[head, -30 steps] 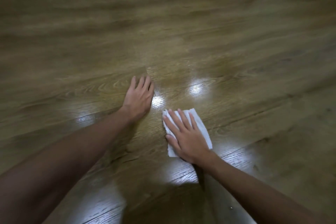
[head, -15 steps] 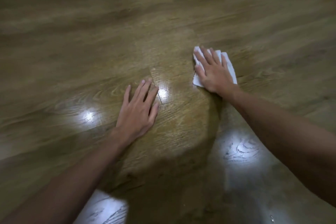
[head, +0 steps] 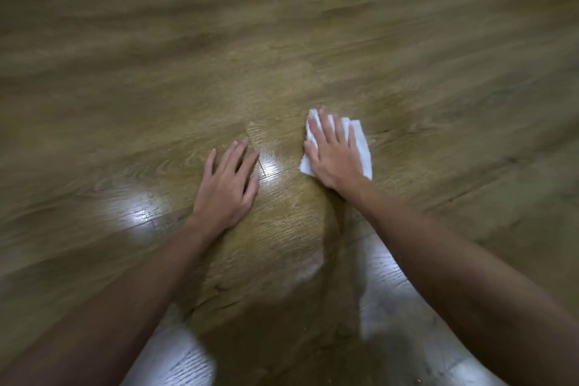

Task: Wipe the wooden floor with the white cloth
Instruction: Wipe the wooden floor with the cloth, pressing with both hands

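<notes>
Head view, glossy wooden floor (head: 313, 41), right hand (head: 333, 157) fingers spread pressing white cloth (head: 362, 147), left hand (head: 227, 188) splayed flat

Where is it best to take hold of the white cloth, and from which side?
The white cloth lies flat on the wooden floor under the right hand. Its right edge sticks out bare beside the hand, so I would pinch that edge, coming from the right.

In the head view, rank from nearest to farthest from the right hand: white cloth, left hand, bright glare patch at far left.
1. white cloth: directly under the right hand.
2. left hand: beside it, flat on the floor.
3. glare patch: beyond the left hand.
</notes>
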